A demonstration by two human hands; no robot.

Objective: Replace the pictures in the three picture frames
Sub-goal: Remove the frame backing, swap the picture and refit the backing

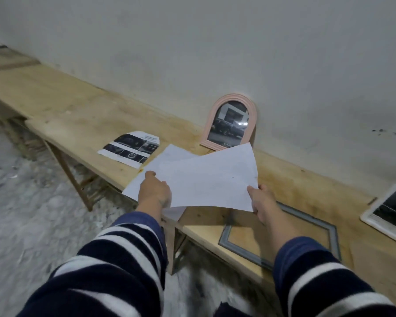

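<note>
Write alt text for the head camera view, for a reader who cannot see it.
Two hands, left and right, hold white paper sheets over a wooden bench set against a wall. A pink arched frame leans on the wall; an arch-cut printed picture and an empty grey frame lie flat.

A pink arched picture frame stands upright against the wall on the wooden bench, holding a dark photo of vehicles, and a grey rectangular frame lies flat and empty near the bench's front edge. Two white sheets are held blank side up above the bench. A trimmed arch-shaped printout lies flat to the left, and a white-bordered dark print lies at the far right.
</note>
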